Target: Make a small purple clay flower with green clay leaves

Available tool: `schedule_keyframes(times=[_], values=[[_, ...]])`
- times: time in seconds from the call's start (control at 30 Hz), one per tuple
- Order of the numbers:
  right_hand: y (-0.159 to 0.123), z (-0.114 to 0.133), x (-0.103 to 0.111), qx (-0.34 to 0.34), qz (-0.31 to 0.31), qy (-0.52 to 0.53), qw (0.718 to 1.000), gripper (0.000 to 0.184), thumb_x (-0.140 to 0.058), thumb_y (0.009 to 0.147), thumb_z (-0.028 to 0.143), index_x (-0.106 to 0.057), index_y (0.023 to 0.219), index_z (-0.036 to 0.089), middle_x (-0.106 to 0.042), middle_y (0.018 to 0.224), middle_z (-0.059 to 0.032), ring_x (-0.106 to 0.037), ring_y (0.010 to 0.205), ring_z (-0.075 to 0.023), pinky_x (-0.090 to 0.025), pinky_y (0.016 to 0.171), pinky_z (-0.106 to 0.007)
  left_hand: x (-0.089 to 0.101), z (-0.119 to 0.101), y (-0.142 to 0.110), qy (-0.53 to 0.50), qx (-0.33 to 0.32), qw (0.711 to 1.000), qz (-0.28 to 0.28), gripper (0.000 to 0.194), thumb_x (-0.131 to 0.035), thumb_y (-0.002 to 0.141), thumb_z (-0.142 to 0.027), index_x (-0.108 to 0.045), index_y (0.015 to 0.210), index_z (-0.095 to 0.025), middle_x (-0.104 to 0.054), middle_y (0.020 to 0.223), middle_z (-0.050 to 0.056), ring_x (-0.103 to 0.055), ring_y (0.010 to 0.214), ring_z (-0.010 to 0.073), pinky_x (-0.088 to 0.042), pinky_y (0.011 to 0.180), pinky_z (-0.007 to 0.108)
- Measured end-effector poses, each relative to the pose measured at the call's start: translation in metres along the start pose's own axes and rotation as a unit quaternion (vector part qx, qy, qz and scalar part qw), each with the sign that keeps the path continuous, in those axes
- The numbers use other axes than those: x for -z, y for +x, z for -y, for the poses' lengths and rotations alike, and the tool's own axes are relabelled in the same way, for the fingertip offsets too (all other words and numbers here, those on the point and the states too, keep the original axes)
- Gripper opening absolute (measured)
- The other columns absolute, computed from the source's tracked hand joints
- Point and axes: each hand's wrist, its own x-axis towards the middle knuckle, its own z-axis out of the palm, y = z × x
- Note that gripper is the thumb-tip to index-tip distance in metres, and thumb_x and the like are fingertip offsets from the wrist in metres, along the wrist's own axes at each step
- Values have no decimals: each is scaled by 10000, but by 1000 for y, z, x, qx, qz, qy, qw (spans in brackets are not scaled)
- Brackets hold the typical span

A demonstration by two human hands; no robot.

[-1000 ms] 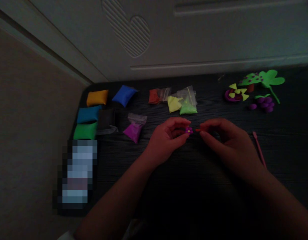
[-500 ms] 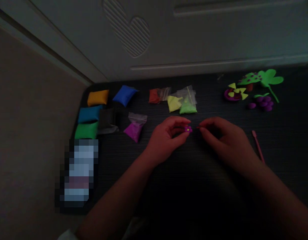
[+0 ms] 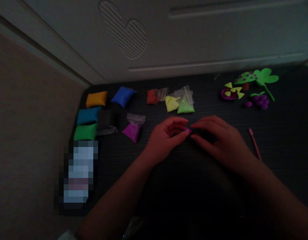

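Fingers of the left hand [image 3: 164,141] pinch a purple clay flower [image 3: 188,130], likely soft, best edge-held; right hand [image 3: 220,141] gapes alongside, seemingly empty.

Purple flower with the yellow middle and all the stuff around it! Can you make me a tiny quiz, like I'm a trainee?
1. What does the left hand hold?
A) a blue packet
B) the purple flower
C) an orange packet

2. True or false: the pink stick tool lies on the dark tabletop.

3. Fill in: the leaf on the purple grape-like cluster is ____.

Key: 1 B; 2 true; 3 green.
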Motion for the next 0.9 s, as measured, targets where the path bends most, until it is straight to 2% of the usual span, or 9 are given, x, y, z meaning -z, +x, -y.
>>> schedule_keyframes(times=[0.13, 0.3, 0.5, 0.67, 0.9], values=[[0, 3, -2, 11, -4, 31, 999, 176, -521, 787, 221, -607, 941, 218, -617, 937, -40, -556, 889, -168, -436, 793, -335, 0, 0, -1, -13, 15, 1000, 8, 231, -664, 673, -191, -606, 897, -188, -624, 839, -12, -571, 775, 79, -461, 749, 212], [1, 4, 2, -50, -7, 86, 995, 155, -513, 802, 271, -614, 916, 237, -638, 900, -21, -573, 845, -164, -443, 741, -321, 2, 1, -1, -64, 28, 997, 46, 196, -637, 707, -205, -633, 903, -214, -649, 836, -16, -580, 754, 75, -451, 764, 226], [0, 8, 5, -118, 1, 151, 981, 184, -511, 807, 322, -615, 926, 226, -642, 877, -8, -583, 790, -142, -445, 683, -279, 2, -1, -2, -77, 19, 997, 23, 165, -670, 669, -196, -661, 834, -205, -671, 838, -7, -598, 766, 99, -456, 797, 262], [0, 9, 3, -125, 2, 169, 978, 169, -528, 799, 303, -617, 917, 221, -640, 856, 0, -580, 784, -130, -441, 660, -252, 0, -2, -3, -54, 20, 998, 9, 136, -666, 678, -202, -670, 813, -196, -675, 819, -11, -595, 764, 92, -453, 771, 235], [-1, 8, 2, -155, 7, 233, 960, 199, -531, 796, 337, -615, 935, 223, -646, 866, 7, -591, 779, -122, -450, 672, -247, 4, 0, -2, -84, 30, 996, 11, 141, -637, 709, -227, -680, 843, -212, -658, 753, -9, -562, 689, 80, -432, 673, 214]])
